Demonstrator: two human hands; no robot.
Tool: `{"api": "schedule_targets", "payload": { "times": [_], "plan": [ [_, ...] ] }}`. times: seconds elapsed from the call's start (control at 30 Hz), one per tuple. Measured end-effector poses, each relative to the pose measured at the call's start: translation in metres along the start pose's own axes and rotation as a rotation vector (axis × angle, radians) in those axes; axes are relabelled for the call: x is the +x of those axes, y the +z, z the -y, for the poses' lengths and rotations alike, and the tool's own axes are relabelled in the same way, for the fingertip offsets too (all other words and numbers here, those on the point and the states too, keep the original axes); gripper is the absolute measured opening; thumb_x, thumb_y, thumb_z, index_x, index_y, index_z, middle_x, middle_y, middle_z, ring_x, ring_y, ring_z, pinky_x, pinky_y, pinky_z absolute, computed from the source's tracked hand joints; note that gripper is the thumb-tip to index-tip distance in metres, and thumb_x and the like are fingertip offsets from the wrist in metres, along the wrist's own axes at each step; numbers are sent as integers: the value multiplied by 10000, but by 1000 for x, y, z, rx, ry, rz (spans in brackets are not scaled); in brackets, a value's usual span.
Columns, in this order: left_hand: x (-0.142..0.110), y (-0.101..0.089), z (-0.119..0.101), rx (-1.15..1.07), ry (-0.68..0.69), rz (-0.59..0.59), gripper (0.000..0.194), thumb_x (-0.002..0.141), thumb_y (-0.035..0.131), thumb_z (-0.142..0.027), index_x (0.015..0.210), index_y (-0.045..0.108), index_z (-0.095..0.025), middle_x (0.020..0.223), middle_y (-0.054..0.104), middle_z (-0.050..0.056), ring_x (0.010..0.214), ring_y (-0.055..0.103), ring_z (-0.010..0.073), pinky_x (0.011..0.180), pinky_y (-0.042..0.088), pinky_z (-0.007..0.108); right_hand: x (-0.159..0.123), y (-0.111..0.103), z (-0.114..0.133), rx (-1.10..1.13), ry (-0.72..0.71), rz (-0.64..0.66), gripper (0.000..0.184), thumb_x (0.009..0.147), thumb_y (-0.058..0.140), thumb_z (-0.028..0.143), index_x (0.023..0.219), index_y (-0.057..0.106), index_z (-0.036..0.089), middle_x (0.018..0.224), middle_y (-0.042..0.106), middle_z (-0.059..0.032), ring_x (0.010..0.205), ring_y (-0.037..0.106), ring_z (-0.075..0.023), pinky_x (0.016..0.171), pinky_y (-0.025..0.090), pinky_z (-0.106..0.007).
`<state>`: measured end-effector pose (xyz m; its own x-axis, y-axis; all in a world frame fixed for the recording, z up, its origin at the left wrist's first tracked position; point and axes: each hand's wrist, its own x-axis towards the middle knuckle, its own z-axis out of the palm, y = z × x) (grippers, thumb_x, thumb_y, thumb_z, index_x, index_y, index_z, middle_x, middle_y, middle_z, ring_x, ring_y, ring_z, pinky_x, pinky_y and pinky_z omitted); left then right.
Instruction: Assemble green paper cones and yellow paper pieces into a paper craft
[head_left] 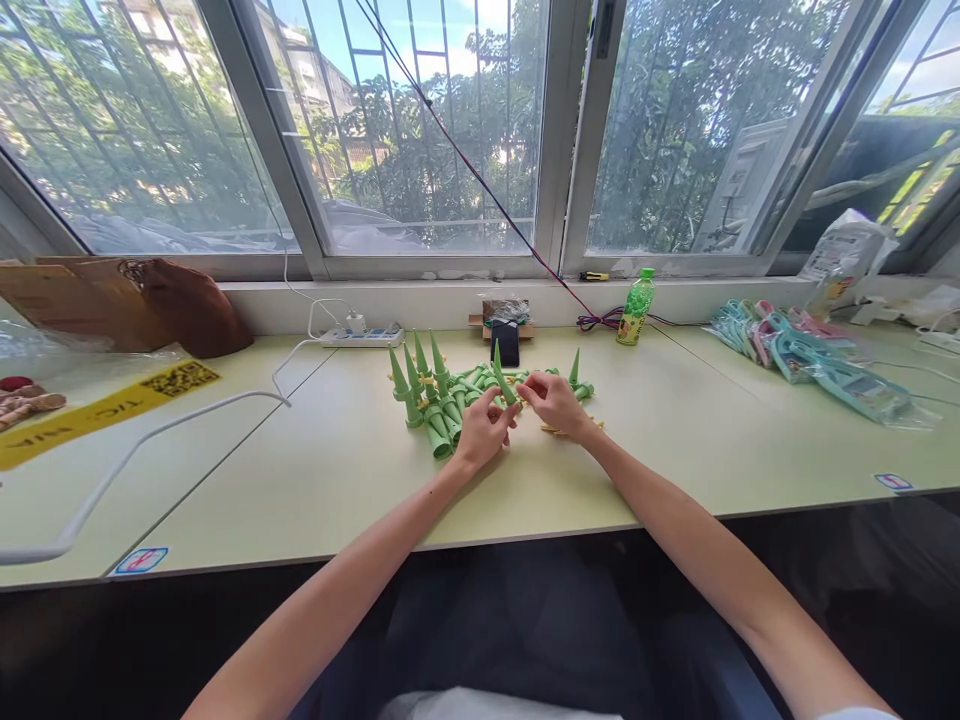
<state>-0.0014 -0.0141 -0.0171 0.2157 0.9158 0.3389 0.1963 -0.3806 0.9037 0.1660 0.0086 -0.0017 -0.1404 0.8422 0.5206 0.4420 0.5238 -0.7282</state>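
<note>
A pile of green pointed plastic cones [439, 400] lies on the pale desk [337, 470] below the window, some standing upright, some on their sides. Small yellow pieces [559, 430] lie among them. My left hand [484, 430] is closed around one green cone [504, 380], its tip pointing up. My right hand [555, 402] meets it from the right, fingers pinched at the same cone. Both hands hover just in front of the pile.
A black phone [507, 342] leans behind the pile. A green bottle [636, 308] stands to its right, and a power strip [361, 336] with a white cable sits at the left. Packets of teal and pink items [810, 355] lie at right, a brown bag [187, 305] at left.
</note>
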Motion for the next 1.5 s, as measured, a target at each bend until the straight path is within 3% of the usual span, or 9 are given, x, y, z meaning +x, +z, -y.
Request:
{"api": "schedule_targets", "payload": {
  "times": [0.33,0.67,0.9,1.07,1.5],
  "plan": [
    [-1,0,0,29,34,8,392,837,689,-494,1075,634,-186,642,671,-7,366,533,105,386,423,209,1,0,0,-65,-23,-13,483,902,525,564,585,452,207,541,463,8,543,382,-128,547,298,-291],
    [-3,0,-8,29,18,14,348,847,627,-298,1181,674,-208,785,734,15,380,579,92,397,454,191,2,-1,-3,-77,-30,-13,418,914,477,443,576,388,214,530,386,22,538,339,-124,538,269,-290],
    [0,0,-5,-164,-84,32,441,909,565,-499,1153,648,-140,809,744,73,377,588,102,349,460,206,2,0,-3,-82,-44,-22,412,917,467,421,577,351,220,530,367,24,542,323,-125,544,264,-294],
    [1,0,-5,-223,-102,12,539,884,556,-648,996,645,-128,783,739,86,375,592,108,345,469,214,1,-1,-2,-105,-61,-15,414,927,467,426,586,356,220,537,400,18,555,343,-132,560,288,-294],
    [3,-1,-6,-286,-158,-17,574,825,619,-692,923,627,-126,731,724,86,367,589,126,337,459,226,0,-1,-3,-59,-59,23,371,921,481,413,613,416,216,554,414,23,549,355,-131,571,300,-294]
  ]
}}
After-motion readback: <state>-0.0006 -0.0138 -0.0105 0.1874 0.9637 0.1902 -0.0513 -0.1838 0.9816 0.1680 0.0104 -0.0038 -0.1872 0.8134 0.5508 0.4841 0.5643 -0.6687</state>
